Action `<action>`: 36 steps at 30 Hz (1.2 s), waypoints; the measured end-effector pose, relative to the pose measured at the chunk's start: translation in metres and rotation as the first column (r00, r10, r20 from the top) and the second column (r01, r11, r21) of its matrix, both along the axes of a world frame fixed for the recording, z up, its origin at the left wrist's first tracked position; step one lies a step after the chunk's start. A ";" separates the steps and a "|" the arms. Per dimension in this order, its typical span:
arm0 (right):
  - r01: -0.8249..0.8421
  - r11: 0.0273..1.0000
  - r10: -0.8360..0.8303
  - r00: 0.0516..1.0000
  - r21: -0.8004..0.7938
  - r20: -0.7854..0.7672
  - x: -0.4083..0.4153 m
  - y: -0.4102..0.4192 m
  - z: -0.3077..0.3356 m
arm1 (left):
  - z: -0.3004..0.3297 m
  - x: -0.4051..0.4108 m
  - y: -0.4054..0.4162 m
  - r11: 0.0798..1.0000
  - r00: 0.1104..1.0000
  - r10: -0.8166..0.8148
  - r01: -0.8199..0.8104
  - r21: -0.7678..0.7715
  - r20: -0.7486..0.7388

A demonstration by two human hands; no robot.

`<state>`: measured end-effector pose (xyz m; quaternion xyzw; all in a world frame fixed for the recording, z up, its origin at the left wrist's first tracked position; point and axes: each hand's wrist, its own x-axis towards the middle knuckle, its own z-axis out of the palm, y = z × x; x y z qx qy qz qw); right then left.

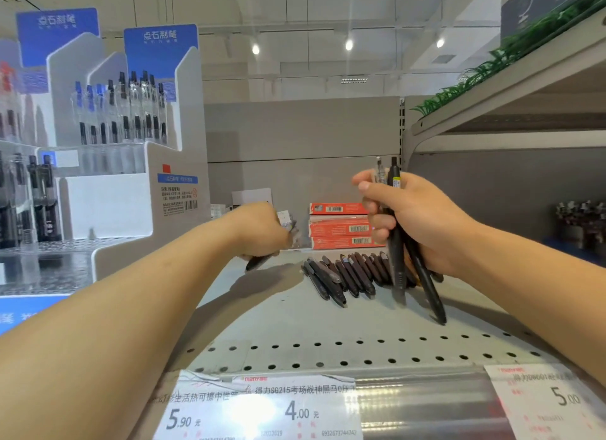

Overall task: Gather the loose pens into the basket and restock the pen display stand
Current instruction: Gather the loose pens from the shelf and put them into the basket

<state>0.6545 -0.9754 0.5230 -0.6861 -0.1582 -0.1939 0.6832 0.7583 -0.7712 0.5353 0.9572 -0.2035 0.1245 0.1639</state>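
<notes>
- Right hand [416, 223] raised above the shelf [295, 328], fingers curled round a bunch of pens [398, 243]; black barrels point down and forward, clicker ends stick up past the thumb, one clear-bodied pen among them
- Left hand [262, 231] low over the shelf, blurred; fingers closed on a dark pen [259, 262] whose end pokes out under the fist, something pale with a label at the knuckles, cannot tell what
- Loose pens [344, 275] lie in a rough row on the shelf, side by side and touching, between the two hands; the right end of the row is hidden behind the held bunch
- Red boxes [341, 229] stacked three high just behind the row, barcodes facing out
- Display stand [137, 164] at left, white, stepped tiers with blue header cards; upper tier holds upright pens with blue and black caps in clear slots, lower left tier holds black pens
- Far right on the shelf, a dark cup of pens [580, 223], blurred
- Price tags [262, 407] in the rail at the shelf's front edge, reading 5.90, 4.00 and 5.00
- No basket in view
</notes>
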 end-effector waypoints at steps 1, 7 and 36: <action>0.028 0.999 -0.029 0.999 0.033 0.040 0.001 -0.002 0.001 | 0.003 -0.005 -0.001 0.993 0.999 -0.039 0.043 -0.107 0.036; 0.276 0.956 -0.293 0.928 0.101 0.232 -0.001 -0.006 0.005 | 0.003 -0.052 -0.028 0.595 0.822 -0.569 0.394 -0.701 -0.021; 0.449 0.892 -0.439 0.826 0.060 0.353 -0.008 -0.001 0.002 | -0.009 -0.071 -0.057 0.754 0.889 -0.431 0.449 -0.480 0.155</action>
